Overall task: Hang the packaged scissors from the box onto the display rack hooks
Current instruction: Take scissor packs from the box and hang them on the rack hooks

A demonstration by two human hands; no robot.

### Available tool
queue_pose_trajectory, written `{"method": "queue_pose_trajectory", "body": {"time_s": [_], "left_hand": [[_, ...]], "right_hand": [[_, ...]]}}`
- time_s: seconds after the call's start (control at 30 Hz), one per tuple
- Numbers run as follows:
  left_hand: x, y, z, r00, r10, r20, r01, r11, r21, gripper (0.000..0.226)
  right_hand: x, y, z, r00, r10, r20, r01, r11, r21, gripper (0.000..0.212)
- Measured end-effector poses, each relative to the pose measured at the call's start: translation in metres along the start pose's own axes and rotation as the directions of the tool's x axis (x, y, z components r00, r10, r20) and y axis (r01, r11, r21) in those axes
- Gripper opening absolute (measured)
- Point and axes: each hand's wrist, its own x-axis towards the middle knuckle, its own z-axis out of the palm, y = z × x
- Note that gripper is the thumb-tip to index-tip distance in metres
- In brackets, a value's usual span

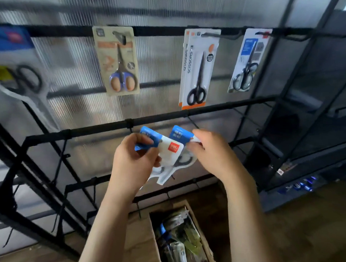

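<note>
I hold two blue-and-white scissors packs just below the rack's middle bar [168,115]. My left hand [136,161] grips the front pack [168,150], the one with a red logo. My right hand [212,152] pinches the top of the rear pack [181,133] next to a hook on that bar. On the top bar hang a beige pack with blue-handled scissors [116,61], two orange-and-white packs [199,68] and a blue-and-white pack [249,59]. Below my arms an open cardboard box [201,231] holds several more packs.
A blurred blue-topped scissors pack [18,72] hangs at the far left. The black wire rack stands in front of a ribbed translucent wall. Dark shelving [298,136] stands at the right, and the floor is wooden.
</note>
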Motion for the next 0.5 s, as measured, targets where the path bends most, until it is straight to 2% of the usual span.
{"method": "queue_pose_trajectory", "body": {"time_s": [0.13,0.27,0.33,0.5], "left_hand": [[0.011,0.016,-0.025,0.984,0.158,-0.08,-0.152,0.985,0.076,0.024],[0.02,0.027,-0.052,0.94,0.295,-0.172,-0.262,0.946,0.191,0.033],[0.021,0.034,-0.065,0.917,0.342,-0.206,-0.292,0.927,0.236,0.036],[0.029,0.048,-0.103,0.855,0.428,-0.292,-0.33,0.885,0.329,0.017]], "right_hand": [[0.018,-0.026,-0.006,0.997,-0.068,-0.047,0.069,0.997,0.016,0.01],[0.034,-0.048,-0.007,0.973,-0.168,-0.156,0.171,0.985,0.005,0.006],[0.04,-0.063,-0.009,0.959,-0.2,-0.199,0.206,0.979,0.007,0.015],[0.059,-0.105,-0.008,0.928,-0.276,-0.252,0.286,0.958,0.004,0.015]]}}
